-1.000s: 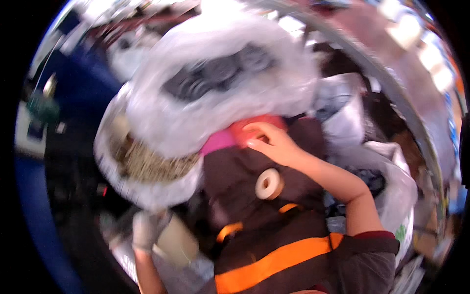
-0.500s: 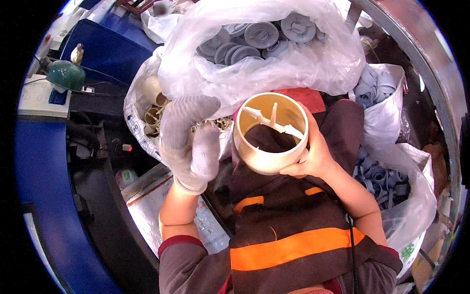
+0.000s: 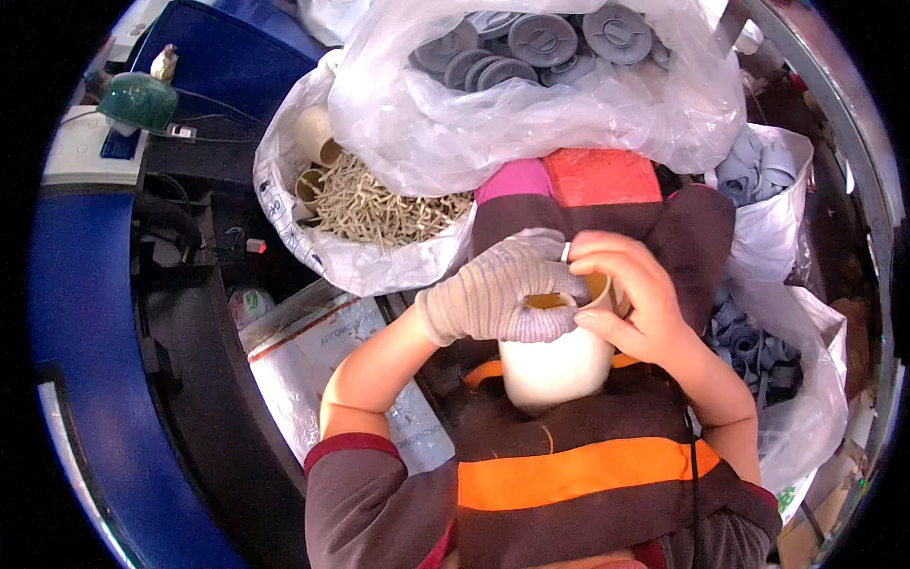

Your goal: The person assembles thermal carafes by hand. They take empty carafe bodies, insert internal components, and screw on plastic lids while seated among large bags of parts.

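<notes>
A cream, round plastic cup [image 3: 557, 372] is held tilted over my lap, its outer wall bright in the light. My left hand [image 3: 507, 289], in a grey knitted glove, is closed over its rim and reaches across the opening. Bare, my right hand [image 3: 633, 296] grips the rim's right side, with the thumb toward me and the fingers on the far side. Between the two hands only a small part of the yellowish inside shows. Whether the left fingers also hold the thin branched strip inside the cup is hidden.
Ahead left, a white sack [image 3: 332, 270] holds thin beige plastic scraps [image 3: 384, 204] and cream cups [image 3: 313, 133]. A clear bag [image 3: 417, 142] of grey discs [image 3: 542, 40] lies ahead. Bags of grey parts [image 3: 754, 175] stand at right. A green lamp [image 3: 137, 101] is at far left.
My gloved left hand has come from beside the cup onto its rim. The cup has moved nearer my body and been turned, and my right hand has shifted from its side to its rim.
</notes>
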`<action>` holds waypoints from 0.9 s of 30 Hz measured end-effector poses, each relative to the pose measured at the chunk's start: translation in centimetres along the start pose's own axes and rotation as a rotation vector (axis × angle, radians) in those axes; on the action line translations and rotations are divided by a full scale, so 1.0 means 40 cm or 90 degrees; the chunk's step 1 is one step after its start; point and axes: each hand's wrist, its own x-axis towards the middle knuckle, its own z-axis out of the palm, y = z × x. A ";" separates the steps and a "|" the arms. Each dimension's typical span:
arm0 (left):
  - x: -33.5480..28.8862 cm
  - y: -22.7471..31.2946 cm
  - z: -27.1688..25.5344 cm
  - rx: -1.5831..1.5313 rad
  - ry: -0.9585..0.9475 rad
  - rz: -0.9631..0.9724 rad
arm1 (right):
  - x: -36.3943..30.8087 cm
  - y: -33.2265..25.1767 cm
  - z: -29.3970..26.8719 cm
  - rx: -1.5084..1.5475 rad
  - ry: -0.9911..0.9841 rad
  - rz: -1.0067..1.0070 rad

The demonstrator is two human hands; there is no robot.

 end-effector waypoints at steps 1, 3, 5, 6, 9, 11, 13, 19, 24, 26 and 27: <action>-0.009 -0.012 0.004 -0.017 0.010 0.004 | -0.009 0.022 0.022 0.081 -0.017 0.020; -0.044 -0.025 0.012 -0.006 0.038 -0.029 | -0.026 0.064 0.028 0.054 -0.014 -0.064; -0.084 -0.025 0.010 -0.010 0.087 -0.044 | -0.034 0.063 0.035 0.043 -0.031 -0.097; -0.098 -0.023 0.009 0.000 0.124 -0.063 | -0.027 0.054 0.042 0.037 -0.030 -0.109; -0.132 -0.020 -0.003 -0.039 0.212 -0.137 | 0.014 0.023 0.061 0.008 -0.060 -0.128; -0.133 -0.008 0.007 -0.063 0.263 -0.167 | 0.013 0.021 0.068 -0.009 -0.059 -0.117; -0.125 0.003 0.010 -0.055 0.274 -0.187 | 0.010 0.014 0.068 -0.011 -0.069 -0.090; -0.070 0.007 -0.036 0.060 0.010 0.014 | 0.032 -0.005 0.025 -0.046 -0.166 -0.178; -0.212 -0.133 -0.101 -0.039 0.464 -0.145 | -0.029 -0.019 -0.002 0.011 -0.111 -0.212; -0.371 -0.214 -0.253 -0.718 0.600 -0.056 | -0.063 -0.009 -0.043 -0.022 -0.106 -0.165; -0.439 -0.235 -0.323 -0.660 0.458 -0.060 | -0.073 -0.004 -0.048 -0.030 -0.089 -0.133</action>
